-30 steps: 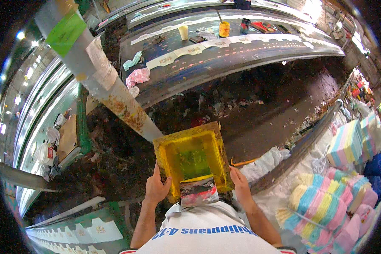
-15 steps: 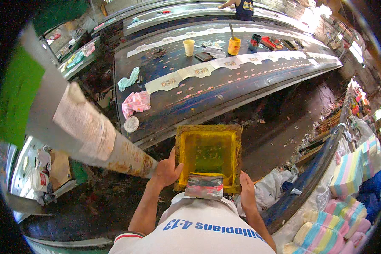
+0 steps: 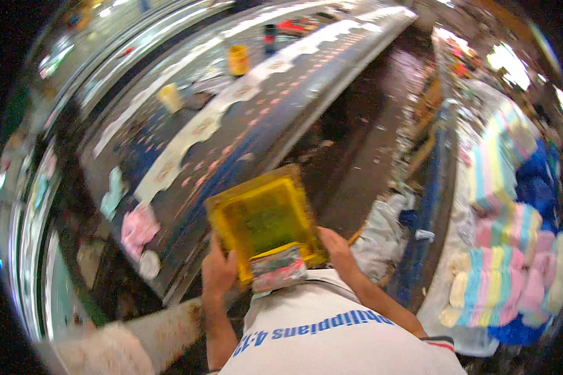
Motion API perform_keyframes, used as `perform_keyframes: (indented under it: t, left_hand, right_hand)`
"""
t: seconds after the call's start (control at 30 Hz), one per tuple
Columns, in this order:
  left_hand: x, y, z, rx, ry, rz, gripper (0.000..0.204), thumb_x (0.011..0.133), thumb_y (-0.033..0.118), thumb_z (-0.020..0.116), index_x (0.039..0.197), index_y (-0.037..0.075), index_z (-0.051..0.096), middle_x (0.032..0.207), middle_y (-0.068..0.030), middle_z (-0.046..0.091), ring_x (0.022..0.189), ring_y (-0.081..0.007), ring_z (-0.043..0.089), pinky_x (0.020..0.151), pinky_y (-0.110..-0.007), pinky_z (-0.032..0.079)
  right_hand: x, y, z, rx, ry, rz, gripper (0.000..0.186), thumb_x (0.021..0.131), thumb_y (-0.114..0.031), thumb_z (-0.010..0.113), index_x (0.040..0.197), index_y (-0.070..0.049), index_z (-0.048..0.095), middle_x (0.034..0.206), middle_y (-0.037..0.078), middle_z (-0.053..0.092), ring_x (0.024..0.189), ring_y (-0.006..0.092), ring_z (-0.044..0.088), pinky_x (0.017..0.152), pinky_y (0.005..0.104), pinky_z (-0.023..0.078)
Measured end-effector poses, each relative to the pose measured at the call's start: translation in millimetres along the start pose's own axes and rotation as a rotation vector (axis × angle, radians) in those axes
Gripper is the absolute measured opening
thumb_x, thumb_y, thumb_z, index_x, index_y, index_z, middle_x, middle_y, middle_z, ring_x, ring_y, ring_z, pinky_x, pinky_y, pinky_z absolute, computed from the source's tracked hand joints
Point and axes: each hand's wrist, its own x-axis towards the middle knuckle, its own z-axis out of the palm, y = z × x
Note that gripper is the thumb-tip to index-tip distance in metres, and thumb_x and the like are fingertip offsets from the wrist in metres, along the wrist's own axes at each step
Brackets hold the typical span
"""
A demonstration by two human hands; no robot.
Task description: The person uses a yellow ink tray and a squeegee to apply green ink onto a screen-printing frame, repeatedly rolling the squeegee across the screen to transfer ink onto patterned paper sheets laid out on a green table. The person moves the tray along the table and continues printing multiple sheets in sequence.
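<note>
Between my hands is a wooden screen-printing frame with yellow, ink-stained mesh, tilted in front of my white shirt. My left hand is closed on its left side, the thumb along the near left edge. On the opposite side, my right hand grips the near right edge. Across the near end of the frame lies a squeegee, its face smeared grey, black and pink; neither hand holds it. The finger ends under the frame are hidden.
A long dark printing table runs diagonally ahead, bearing white printed pieces, a yellow tub, a cream cup and a pink cloth. A rusty post stands at lower left. Striped bundles lie at right.
My view has swung to the right, with the table now slanting more steeply. The frame has turned anticlockwise in the picture, still between both hands, with the squeegee on it. Motion blurs the surroundings.
</note>
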Motion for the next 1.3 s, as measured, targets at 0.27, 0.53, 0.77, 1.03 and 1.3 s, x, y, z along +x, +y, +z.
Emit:
perform_keyframes:
  t: [0.27,0.53,0.77,1.03,1.3]
  left_hand:
    - [72,44,53,-0.131,0.195,0.112,0.052,0.107,0.022,0.068,0.151,-0.002,0.057,0.112,-0.0250,0.081,0.098,-0.0403,0.079,0.088,-0.049,0.060]
    - [164,170,150,-0.910,-0.026,-0.230,0.045,0.108,0.028,0.068,0.140,-0.003,0.065,0.129,-0.0128,0.074,0.120,-0.0246,0.070,0.105,-0.040,0.053]
    - [239,287,219,-1.338,-0.430,-0.174,0.045,0.109,0.024,0.063,0.145,-0.001,0.060,0.133,-0.0081,0.073,0.121,-0.0197,0.071,0.106,-0.039,0.055]
    - [301,408,261,-1.144,-0.868,-0.191,0.059,0.119,0.044,0.049,0.165,0.009,0.042,0.154,-0.0091,0.062,0.134,-0.0260,0.067,0.109,-0.046,0.059]
    - [427,479,359,-1.188,-1.108,-0.205,0.061,0.120,0.054,0.039,0.169,0.018,0.040,0.161,-0.0067,0.058,0.139,-0.0265,0.063,0.112,-0.048,0.055]
  right_hand:
    - [61,-2,-47,0.272,-0.047,0.055,0.058,0.117,-0.040,0.060,0.158,0.000,0.058,0.141,0.007,0.073,0.126,0.0136,0.065,0.112,0.0304,0.050]
    - [127,11,-180,0.403,0.071,0.075,0.067,0.111,-0.036,0.073,0.169,-0.010,0.050,0.137,0.000,0.073,0.112,0.0076,0.064,0.101,0.0261,0.053]
    - [166,-9,-326,0.442,0.232,0.098,0.074,0.109,-0.039,0.074,0.170,-0.006,0.047,0.150,0.005,0.068,0.128,0.0120,0.063,0.114,0.0303,0.049]
    - [203,30,-413,0.676,0.420,0.124,0.074,0.110,-0.038,0.073,0.169,-0.001,0.046,0.152,0.008,0.066,0.130,0.0160,0.062,0.116,0.0323,0.047]
    - [286,43,-480,0.766,0.640,0.127,0.067,0.112,-0.028,0.070,0.167,0.001,0.047,0.156,0.010,0.063,0.137,0.0178,0.061,0.118,0.0327,0.046]
